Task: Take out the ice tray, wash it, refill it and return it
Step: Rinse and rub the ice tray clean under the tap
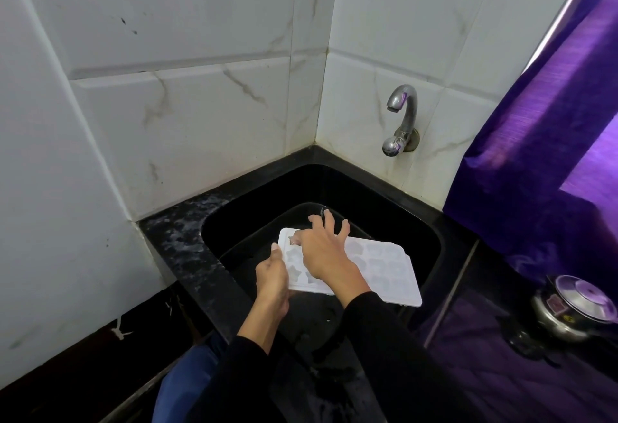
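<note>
The ice tray (378, 265) is white and it is held over the black sink (431, 245), which is set into the back corner of the dark worktop (174, 242). The tray sits low inside the basin, almost flat, with its open cups facing up; some of the cups have a star shape. The left hand (272, 284) holds the tray at its near left edge: the grip is pressed on the rim, with the thumb on top and the other fingers under the tray, where I cannot see them. I think it holds this edge to keep the tray steady and level. The right hand (322, 250) lies on top of the tray near its far left corner, and its grip is spread, the fingers wide apart and pinching nothing. The fingertips reach past the far edge, so it seems to rub or press the cups, which fits the washing step. The tap (401, 118) is on the tiled wall beyond the far right corner of the sink, and I see no water coming from its spout, so the tray is not under a stream now. Keeping the tray inside the basin makes sense, because any water falls into the sink and not on the worktop. On the right side of the worktop a metal pot with a lid (575, 309) stands well apart from the sink, beside a purple curtain (548, 168). The refilling and the return are not yet done, in my judgement.
</note>
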Demonstrator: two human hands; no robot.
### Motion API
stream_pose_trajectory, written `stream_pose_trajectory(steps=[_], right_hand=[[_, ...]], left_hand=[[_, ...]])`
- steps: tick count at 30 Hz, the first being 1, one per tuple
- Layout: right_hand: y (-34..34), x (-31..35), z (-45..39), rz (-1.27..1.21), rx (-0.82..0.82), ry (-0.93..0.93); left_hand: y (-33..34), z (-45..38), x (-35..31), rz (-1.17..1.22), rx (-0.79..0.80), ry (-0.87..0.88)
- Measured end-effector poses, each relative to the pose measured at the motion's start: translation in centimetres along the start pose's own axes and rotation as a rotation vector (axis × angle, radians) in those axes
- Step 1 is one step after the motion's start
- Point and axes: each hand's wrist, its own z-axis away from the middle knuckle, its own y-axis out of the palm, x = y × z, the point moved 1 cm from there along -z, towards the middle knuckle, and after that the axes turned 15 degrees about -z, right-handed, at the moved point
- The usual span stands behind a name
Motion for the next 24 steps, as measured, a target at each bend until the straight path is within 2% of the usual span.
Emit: stream_pose_trajectory(steps=[6,10,16,20,24], right_hand=[[0.2,-0.2,0.4,-0.064,0.023,0.017],[-1.6,-1.3,1.8,-0.179,-0.077,0.042],[-5.3,-6.8,4.6,-0.214,-0.187,0.283],[-5.3,-10.1,6.1,-0.212,-0.183,0.437],[-4.6,-10.7,6.7,-0.195,-0.135,0.473]], left_hand=[[0.0,0.1,0.2,-0.003,0.007,-0.015],[-0.1,0.0,0.0,0.0,-0.003,-0.03],[-0.9,-0.6,-0.2,0.03,-0.021,-0.041],[-1.2,-1.0,-0.3,0.042,-0.021,-0.051],[-1.2,-1.0,-0.3,0.062,-0.015,-0.066]])
